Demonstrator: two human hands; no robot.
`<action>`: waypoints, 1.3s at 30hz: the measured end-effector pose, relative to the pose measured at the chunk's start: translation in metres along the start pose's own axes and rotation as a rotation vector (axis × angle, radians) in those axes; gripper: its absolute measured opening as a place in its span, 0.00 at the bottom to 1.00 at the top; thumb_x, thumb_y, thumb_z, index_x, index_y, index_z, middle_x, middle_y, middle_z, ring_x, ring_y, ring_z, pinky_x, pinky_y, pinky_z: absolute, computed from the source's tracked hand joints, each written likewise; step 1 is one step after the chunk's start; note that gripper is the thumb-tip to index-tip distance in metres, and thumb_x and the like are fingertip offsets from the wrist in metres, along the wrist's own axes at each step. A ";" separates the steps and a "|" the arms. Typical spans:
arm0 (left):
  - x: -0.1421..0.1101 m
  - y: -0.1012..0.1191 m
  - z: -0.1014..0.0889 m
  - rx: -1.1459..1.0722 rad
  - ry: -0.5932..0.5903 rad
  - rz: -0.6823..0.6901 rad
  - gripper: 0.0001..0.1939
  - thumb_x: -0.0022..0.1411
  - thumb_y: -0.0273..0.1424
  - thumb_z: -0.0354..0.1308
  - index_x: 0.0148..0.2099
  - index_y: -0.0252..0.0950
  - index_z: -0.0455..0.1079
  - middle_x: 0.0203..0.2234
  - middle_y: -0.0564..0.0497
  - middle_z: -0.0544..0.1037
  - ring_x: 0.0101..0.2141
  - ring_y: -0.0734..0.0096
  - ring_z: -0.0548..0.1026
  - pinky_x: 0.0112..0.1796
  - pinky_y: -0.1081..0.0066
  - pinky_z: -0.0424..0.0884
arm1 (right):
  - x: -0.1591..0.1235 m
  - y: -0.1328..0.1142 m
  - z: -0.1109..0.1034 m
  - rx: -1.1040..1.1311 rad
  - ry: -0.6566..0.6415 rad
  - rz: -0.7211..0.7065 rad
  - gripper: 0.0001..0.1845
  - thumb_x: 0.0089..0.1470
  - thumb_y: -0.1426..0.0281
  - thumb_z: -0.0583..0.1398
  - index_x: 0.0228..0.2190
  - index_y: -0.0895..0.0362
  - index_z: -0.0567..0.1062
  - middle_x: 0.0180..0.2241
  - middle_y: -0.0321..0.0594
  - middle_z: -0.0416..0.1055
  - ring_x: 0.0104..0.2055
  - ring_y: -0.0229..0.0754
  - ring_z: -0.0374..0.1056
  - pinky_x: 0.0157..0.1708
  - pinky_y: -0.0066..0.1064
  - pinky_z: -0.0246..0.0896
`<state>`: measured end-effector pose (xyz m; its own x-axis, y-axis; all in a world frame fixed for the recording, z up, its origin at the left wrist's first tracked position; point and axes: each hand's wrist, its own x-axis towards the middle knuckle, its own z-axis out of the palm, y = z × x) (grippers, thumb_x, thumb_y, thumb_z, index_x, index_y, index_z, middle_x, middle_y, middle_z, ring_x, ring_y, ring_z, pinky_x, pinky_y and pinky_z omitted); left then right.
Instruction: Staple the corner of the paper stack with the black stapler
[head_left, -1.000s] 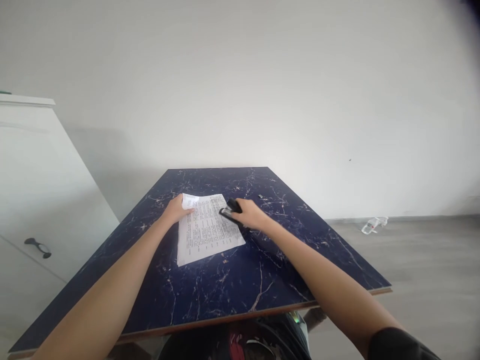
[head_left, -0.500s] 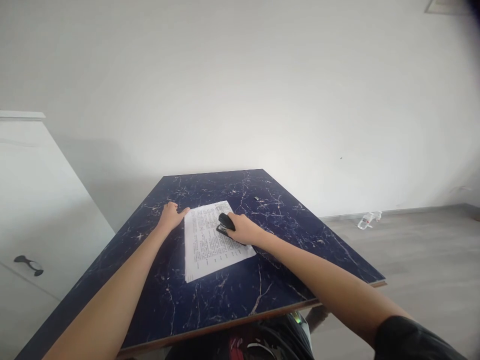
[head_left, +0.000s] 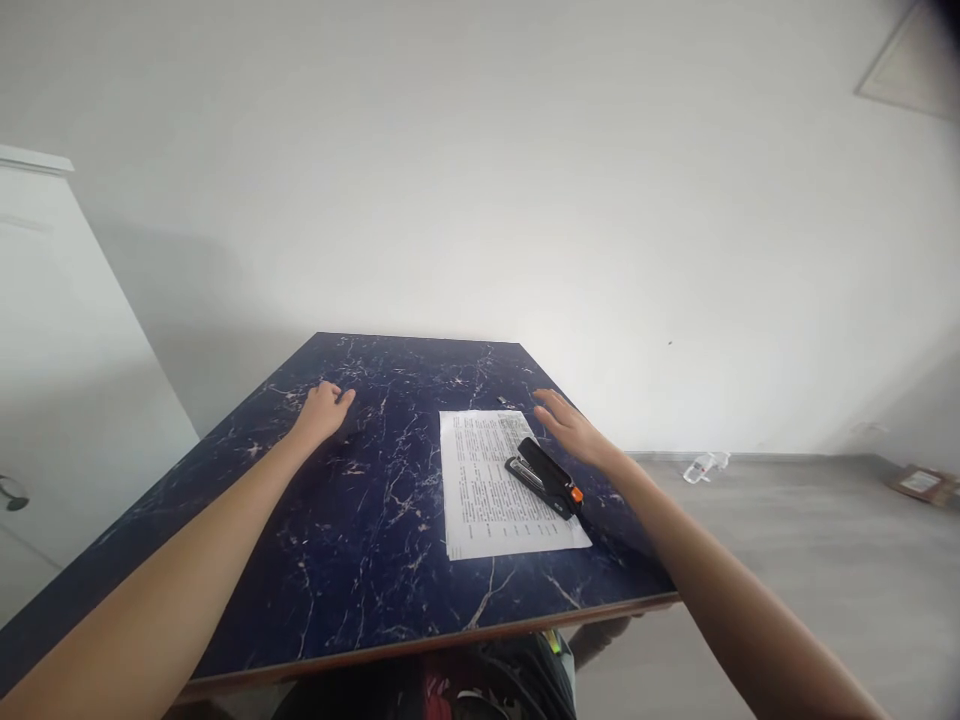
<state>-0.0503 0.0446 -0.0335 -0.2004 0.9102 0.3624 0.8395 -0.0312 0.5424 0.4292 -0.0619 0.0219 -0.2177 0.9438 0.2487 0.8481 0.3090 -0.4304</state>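
Holding nothing in left hand point(head_left: 325, 412), grip released, toward far left corner of worktop point(head_left: 375, 520). Extending right hand point(head_left: 571, 430) by right edge, grip likewise released, near black stapler point(head_left: 551, 485). Seeing black stapler lying atop printed sheets point(head_left: 480, 500), toward near right corner, orange part facing right.

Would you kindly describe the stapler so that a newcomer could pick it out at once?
On the dark blue marbled table lie printed sheets. The stapler rests on their right side, near the right hand. Unlike the white paper, it is black, with an orange patch at one end.
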 end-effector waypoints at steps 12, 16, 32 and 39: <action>0.002 -0.011 -0.023 -0.073 0.122 -0.075 0.12 0.68 0.37 0.47 0.38 0.38 0.68 0.38 0.38 0.78 0.47 0.47 0.74 0.50 0.54 0.67 | 0.106 -0.034 0.118 -0.297 -0.270 -0.089 0.49 0.65 0.42 0.39 0.70 0.69 0.47 0.72 0.59 0.35 0.75 0.57 0.30 0.70 0.46 0.27; 0.000 -0.010 -0.026 -0.087 0.166 -0.119 0.11 0.69 0.34 0.46 0.39 0.37 0.68 0.37 0.37 0.76 0.47 0.48 0.73 0.50 0.54 0.67 | 0.132 -0.103 0.156 -0.255 -0.274 -0.177 0.50 0.65 0.42 0.39 0.70 0.70 0.47 0.72 0.60 0.34 0.75 0.57 0.31 0.70 0.48 0.27; -0.007 0.007 -0.040 -0.032 0.310 -0.065 0.10 0.67 0.27 0.47 0.35 0.38 0.68 0.36 0.42 0.73 0.48 0.53 0.71 0.50 0.57 0.67 | 0.157 -0.245 0.222 0.022 -0.173 -0.606 0.30 0.68 0.67 0.48 0.68 0.60 0.56 0.73 0.46 0.40 0.75 0.49 0.35 0.70 0.49 0.33; -0.009 0.017 -0.037 -0.046 0.298 0.111 0.11 0.67 0.28 0.47 0.34 0.37 0.69 0.33 0.44 0.73 0.42 0.56 0.72 0.47 0.61 0.67 | 0.142 -0.203 0.216 -0.008 -0.367 -0.841 0.25 0.70 0.68 0.49 0.65 0.56 0.63 0.69 0.45 0.53 0.71 0.47 0.49 0.69 0.44 0.44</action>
<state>-0.0527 0.0204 0.0001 -0.2533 0.7397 0.6235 0.8424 -0.1482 0.5180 0.1223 0.0344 -0.0427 -0.9034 0.3865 0.1857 0.3435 0.9116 -0.2258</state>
